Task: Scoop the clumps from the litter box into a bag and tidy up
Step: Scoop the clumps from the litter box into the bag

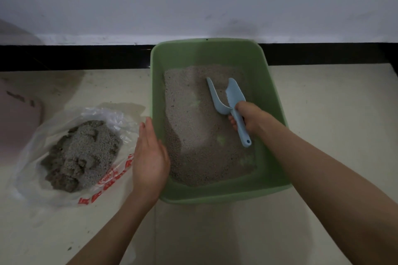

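Head view: green litter box (pixel 273 101) sits on pale floor (pixel 323 135) against black baseboard (pixel 75 56). Box holds grey litter (pixel 193 135), spread unevenly w/ green bottom showing thru in spots. Right hand (pixel 247 117) is curled round handle of light blue scoop (pixel 231 101), scoop head resting in litter at far-right part of box. Left of box: clear plastic bag (pixel 103 178) w/ red print, lying open on floor, holding a pile of grey-brown clumps (pixel 79 155). Left hand (pixel 149 157), fingers straight & together, is at box's left rim between box & bag, holding nothing.
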Tool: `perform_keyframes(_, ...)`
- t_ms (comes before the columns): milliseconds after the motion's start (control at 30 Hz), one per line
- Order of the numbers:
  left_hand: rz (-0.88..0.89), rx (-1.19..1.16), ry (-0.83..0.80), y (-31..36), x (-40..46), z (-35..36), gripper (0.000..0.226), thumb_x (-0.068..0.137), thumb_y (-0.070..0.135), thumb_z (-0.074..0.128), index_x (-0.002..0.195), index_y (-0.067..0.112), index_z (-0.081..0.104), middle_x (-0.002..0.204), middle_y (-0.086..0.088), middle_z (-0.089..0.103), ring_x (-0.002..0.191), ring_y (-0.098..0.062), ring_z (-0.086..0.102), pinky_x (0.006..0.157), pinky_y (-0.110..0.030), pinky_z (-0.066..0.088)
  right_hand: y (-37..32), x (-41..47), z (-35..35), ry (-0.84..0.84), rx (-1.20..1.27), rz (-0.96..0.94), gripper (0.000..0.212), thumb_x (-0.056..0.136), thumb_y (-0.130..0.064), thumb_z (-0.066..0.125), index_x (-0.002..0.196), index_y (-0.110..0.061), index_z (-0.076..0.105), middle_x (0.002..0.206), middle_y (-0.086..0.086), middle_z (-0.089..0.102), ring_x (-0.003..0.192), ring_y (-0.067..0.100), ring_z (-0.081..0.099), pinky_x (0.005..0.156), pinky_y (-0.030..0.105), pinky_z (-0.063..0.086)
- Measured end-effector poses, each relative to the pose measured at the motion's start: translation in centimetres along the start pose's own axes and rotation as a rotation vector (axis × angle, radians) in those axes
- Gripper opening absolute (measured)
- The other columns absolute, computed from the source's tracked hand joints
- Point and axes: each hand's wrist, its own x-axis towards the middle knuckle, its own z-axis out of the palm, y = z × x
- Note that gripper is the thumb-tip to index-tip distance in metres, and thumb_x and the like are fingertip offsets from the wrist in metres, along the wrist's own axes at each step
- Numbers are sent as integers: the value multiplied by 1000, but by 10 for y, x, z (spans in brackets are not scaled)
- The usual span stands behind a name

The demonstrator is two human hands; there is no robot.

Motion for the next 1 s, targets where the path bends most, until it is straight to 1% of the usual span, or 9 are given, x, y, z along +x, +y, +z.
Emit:
perform_keyframes(133, -7, -18, 10, -1, 1, 2, 57, 95, 7, 31, 147, 5, 8, 154, -15, 17, 143, -27, 15, 114, -36, 18, -17, 13, 12, 28, 44, -21, 34, 98, -10, 30, 124, 6, 46, 69, 10, 48, 57, 18, 43, 51, 27, 37)
perform_keyframes(233, -11, -28, 5, -1, 1, 1, 57, 95, 5, 32, 147, 6, 9, 153, -16, 18, 142, -29, 18, 114, -38, 21, -20, 20, 15, 49, 43, -14, 34, 98, -10, 30, 124, 5, 45, 69, 9, 48, 57, 17, 43, 52, 27, 38)
perform_keyframes(333, -28, -23, 3, 0, 1, 1, 58, 95, 6, 32, 147, 7, 9, 153, -17, 18, 141, -30, 20, 113, -40, 23, -12, 24, 14, 42, 77, -31, 35, 97, -10, 31, 127, 4, 43, 70, 9, 51, 58, 17, 46, 53, 27, 39)
perform_keyframes(433, -31, -12, -1, -1, 1, 1, 56, 96, 9, 33, 147, 6, 10, 153, -19, 20, 140, -33, 23, 112, -41, 24, -1, 23, 11, 48, 130, -69, 33, 96, -11, 34, 124, 3, 46, 71, 9, 54, 59, 16, 49, 55, 27, 41)
perform_keyframes(533, -41, -4, -3, -1, 1, 1, 55, 96, 10, 33, 147, 5, 11, 153, -19, 20, 141, -32, 21, 114, -41, 21, 10, 18, 6, 53, 151, -115, 31, 96, -10, 36, 120, 4, 49, 73, 8, 55, 61, 15, 50, 57, 26, 41)
perform_keyframes(633, -25, 9, 3, 3, 1, -2, 56, 94, 3, 31, 146, 3, 12, 152, -18, 20, 143, -29, 16, 116, -40, 18, 19, 9, -3, 40, 151, -168, 28, 98, -13, 37, 117, 2, 50, 75, 6, 56, 64, 14, 52, 60, 25, 44)
perform_keyframes(800, -32, -5, 2, 6, -2, -7, 65, 89, -5, 30, 148, 8, 5, 156, -12, 11, 144, -23, 9, 117, -40, 17, 29, -5, -12, 30, 142, -282, 26, 100, -19, 38, 108, -1, 54, 76, 5, 58, 67, 15, 55, 79, 35, 46)
perform_keyframes(833, -36, -3, 0, 6, -2, -7, 66, 89, -5, 30, 148, 9, 4, 156, -12, 11, 144, -22, 8, 117, -40, 17, 30, -10, -13, 33, 127, -292, 26, 100, -20, 38, 106, -1, 54, 76, 5, 58, 67, 15, 55, 78, 35, 46)
perform_keyframes(1000, -44, -3, -13, 6, 0, -9, 70, 86, -9, 30, 148, 9, 2, 156, -12, 9, 145, -22, 7, 118, -37, 14, 33, -39, -18, 40, 10, -341, 31, 99, -25, 41, 96, 0, 59, 75, 6, 59, 64, 15, 53, 64, 27, 45)
